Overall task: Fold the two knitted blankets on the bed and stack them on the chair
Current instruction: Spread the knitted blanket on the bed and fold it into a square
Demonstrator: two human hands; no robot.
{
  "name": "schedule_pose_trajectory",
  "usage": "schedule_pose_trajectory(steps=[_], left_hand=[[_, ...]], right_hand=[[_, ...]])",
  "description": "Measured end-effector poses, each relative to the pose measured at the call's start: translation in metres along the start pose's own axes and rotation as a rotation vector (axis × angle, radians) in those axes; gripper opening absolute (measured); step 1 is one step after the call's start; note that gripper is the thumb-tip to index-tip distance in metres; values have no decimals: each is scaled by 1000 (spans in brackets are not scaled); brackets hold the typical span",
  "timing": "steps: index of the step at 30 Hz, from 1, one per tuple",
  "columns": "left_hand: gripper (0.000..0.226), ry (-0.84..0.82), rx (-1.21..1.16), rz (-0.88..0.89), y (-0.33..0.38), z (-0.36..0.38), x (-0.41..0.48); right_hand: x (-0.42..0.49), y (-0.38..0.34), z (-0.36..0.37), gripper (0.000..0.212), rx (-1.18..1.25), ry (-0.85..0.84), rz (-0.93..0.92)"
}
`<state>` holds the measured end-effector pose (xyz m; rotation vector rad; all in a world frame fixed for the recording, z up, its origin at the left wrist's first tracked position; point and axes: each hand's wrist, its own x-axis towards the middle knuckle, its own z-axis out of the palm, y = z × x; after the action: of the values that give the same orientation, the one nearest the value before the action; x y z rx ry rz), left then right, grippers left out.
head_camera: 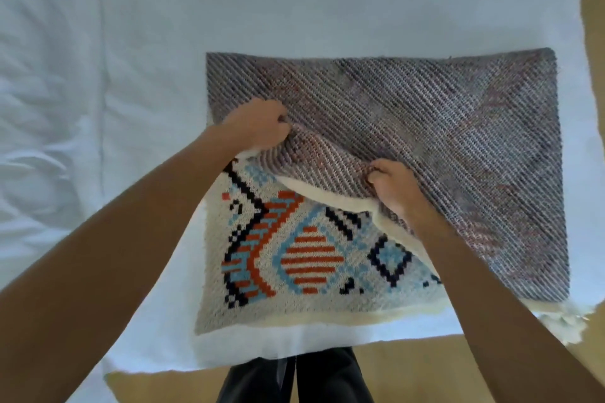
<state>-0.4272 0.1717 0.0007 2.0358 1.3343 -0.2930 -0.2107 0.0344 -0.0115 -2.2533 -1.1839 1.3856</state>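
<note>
A knitted blanket [442, 127] lies on the white bed [131, 75], partly doubled over. Its grey diagonally striped back faces up across the far and right part. Its patterned front [307, 258], cream with orange, light blue and black shapes, shows at the near left. My left hand [258, 126] pinches the folded edge near the blanket's left side. My right hand [393, 186] grips the same edge further right, where the fabric bunches up. Only this one blanket is in view, and no chair.
The bed's near edge [294, 357] runs just below the blanket, with tan floor [409, 370] beyond it and along the right side. My dark trousers [294, 379] show at the bottom centre. White sheet spreads wide to the left and far side.
</note>
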Motion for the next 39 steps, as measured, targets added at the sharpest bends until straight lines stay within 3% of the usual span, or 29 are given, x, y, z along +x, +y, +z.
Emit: schedule_pose_trajectory(steps=[2,4,6,8,10,12,14,18,21,25,31,32,35,39], left_hand=[[30,-185,116,-42,-6,4,-13],[30,-216,172,-85,-11,15,-22],[29,-136,278,-112,-16,27,-31],[31,91,451,-105,-21,40,-38],[23,310,468,-98,-23,49,-44],[12,358,312,-84,-22,57,-48],[13,293,205,-26,-22,67,-52],[56,70,378,119,-27,88,-59],[52,106,517,89,-24,100,-59],[35,200,341,80,-18,95,-59],[17,455,102,174,-18,66,-104],[18,428,101,169,-21,65,-115],[24,90,152,94,-36,79,-143],[31,-54,173,-60,-49,101,-161]], right_hand=[[-6,-3,5,18,-238,-131,-28],[-12,-7,17,18,-426,-125,-98],[-22,-7,32,18,-634,52,-225],[-32,-8,45,13,-705,205,-348],[-38,-8,60,11,-680,161,-430],[-39,-2,74,16,-664,70,-428],[-37,6,82,36,-693,64,-372],[-35,15,92,62,-787,49,-297],[-32,18,95,43,-818,106,-322],[-31,12,87,23,-749,141,-346],[-71,12,78,18,-273,249,-472],[-80,14,80,19,-284,179,-456],[-95,27,92,21,-467,-81,-386],[-100,26,105,18,-428,2,-380]])
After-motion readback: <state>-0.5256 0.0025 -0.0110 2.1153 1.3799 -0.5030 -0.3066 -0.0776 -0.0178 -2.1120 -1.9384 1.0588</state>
